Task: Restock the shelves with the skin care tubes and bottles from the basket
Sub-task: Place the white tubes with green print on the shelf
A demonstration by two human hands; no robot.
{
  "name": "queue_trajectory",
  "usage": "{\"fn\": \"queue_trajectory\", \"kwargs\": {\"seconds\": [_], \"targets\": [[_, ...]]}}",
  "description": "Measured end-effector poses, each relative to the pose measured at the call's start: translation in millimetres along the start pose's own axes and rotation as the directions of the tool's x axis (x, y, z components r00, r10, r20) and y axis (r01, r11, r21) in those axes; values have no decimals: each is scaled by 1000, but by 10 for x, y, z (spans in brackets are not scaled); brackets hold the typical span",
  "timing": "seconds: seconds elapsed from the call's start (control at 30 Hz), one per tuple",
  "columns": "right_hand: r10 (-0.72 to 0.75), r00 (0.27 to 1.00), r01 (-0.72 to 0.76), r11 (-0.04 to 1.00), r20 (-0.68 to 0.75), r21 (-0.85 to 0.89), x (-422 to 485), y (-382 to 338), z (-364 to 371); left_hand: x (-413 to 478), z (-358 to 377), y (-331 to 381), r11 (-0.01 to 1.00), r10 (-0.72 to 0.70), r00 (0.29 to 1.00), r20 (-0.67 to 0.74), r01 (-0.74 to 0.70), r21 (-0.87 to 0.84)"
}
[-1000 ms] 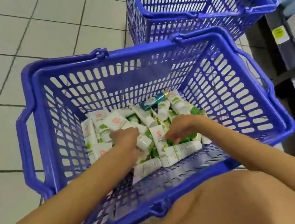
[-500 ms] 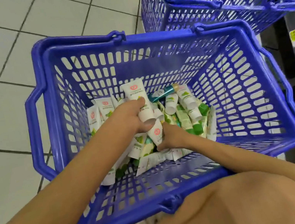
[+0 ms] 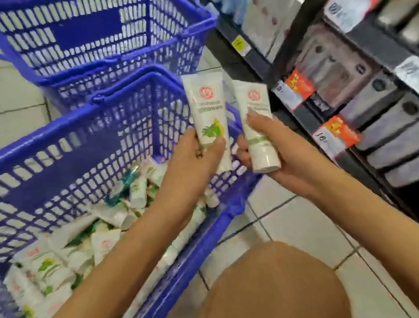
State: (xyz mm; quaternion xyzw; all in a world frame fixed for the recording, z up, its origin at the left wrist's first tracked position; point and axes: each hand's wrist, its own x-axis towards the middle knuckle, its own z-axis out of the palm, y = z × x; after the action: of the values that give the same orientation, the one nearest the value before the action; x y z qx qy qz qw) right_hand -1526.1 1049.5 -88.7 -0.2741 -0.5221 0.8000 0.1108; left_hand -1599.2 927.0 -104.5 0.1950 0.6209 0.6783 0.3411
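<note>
My left hand [image 3: 194,158] grips a white skin care tube [image 3: 207,103] with a red logo and green leaves, cap end down, above the near basket's right rim. My right hand [image 3: 274,148] holds a second white tube [image 3: 254,112] of the same kind just to its right, over the gap between basket and shelves. The near blue basket [image 3: 63,155] holds several more white and green tubes [image 3: 79,250] and one teal tube [image 3: 124,184]. The shelves [image 3: 356,84] stand at the right.
A second blue basket [image 3: 97,25] stands behind the near one. Dark shelf rails carry red and white price tags [image 3: 334,135]. Rows of grey and pale packs [image 3: 403,132] fill the shelves. My knee [image 3: 267,296] is in the foreground over the tiled floor [image 3: 291,223].
Both hands have come up out of the basket, each with a white tube, and moved right toward the shelves. My view has swung right, bringing the shelves in.
</note>
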Motion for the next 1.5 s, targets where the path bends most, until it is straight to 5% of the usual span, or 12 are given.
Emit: {"fn": "queue_trajectory", "kwargs": {"seconds": [0.2,0.3,0.47,0.6,0.8,0.93,1.0,1.17,1.43,1.5], "targets": [[-149,934,219,957,-323,192,-1277,-685,-1446,-31,1883,310,991,135,877,461,-128,-47],[-218,847,281,958,-486,60,-2247,-813,-2093,-389,2934,310,972,164,765,622,-232,28],[-328,695,419,908,-639,-10,-3827,-538,-2848,-1210,4206,82,989,28,492,870,-138,46],[-346,567,548,836,-748,29,-4605,-140,-3272,-1757,4746,-196,994,-113,424,899,50,102],[-428,221,552,795,-876,-250,-5270,5,-3792,-2146,5214,-431,993,-93,429,898,103,54],[-530,-62,108,839,-846,-533,-5436,-233,-4201,-2239,5361,-439,998,-56,470,881,35,45],[-570,-67,-68,821,-819,-567,-5399,-286,-4410,-2253,5393,-437,998,-62,478,876,23,58],[-659,-59,-247,737,-750,-629,-5197,-272,-4686,-2233,5399,-499,996,-84,507,858,22,84],[-632,-135,-226,770,-763,-597,-5081,-330,-4705,-2256,5412,-514,992,-118,504,855,31,118],[-638,-241,-196,770,-731,-607,-5096,-317,-4565,-2267,5417,-484,990,-140,490,861,96,107]]}}
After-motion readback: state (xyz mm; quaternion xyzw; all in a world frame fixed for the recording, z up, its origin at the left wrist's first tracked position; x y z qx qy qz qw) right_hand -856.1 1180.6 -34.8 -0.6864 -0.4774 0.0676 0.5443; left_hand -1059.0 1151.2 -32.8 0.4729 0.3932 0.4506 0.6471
